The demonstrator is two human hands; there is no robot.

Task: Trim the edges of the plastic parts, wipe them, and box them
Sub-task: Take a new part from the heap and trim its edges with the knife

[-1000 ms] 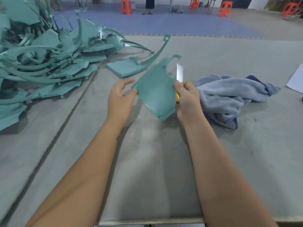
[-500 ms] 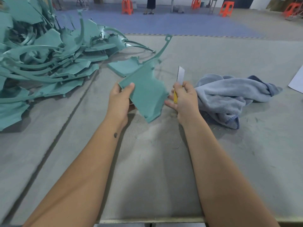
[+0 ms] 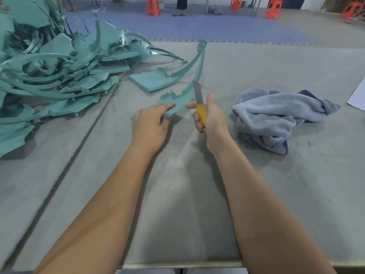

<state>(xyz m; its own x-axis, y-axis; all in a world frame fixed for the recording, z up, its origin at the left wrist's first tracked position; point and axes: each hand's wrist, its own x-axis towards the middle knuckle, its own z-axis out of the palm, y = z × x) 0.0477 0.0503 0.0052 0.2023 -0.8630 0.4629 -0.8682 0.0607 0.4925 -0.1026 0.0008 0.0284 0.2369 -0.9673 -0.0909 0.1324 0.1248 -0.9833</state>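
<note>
My left hand (image 3: 151,123) lies palm down over a teal plastic part (image 3: 177,99) and holds its near end just above the grey table (image 3: 177,194). The part is turned nearly flat, and its thin curved arm rises away toward the far side. To its right, my right hand (image 3: 212,119) grips a yellow-handled knife (image 3: 201,114) with the blade pointing up, close beside the part's edge. Whether the blade touches the part cannot be told.
A big pile of teal parts (image 3: 49,76) fills the left of the table, and one loose part (image 3: 152,81) lies beyond my hands. A crumpled blue cloth (image 3: 276,115) sits to the right, white paper (image 3: 358,95) at the right edge. Orange stools (image 3: 273,8) stand far behind.
My left hand has turned the teal part from facing me to nearly flat and lowered it. My right hand has turned so the knife's yellow handle shows, blade still up.
</note>
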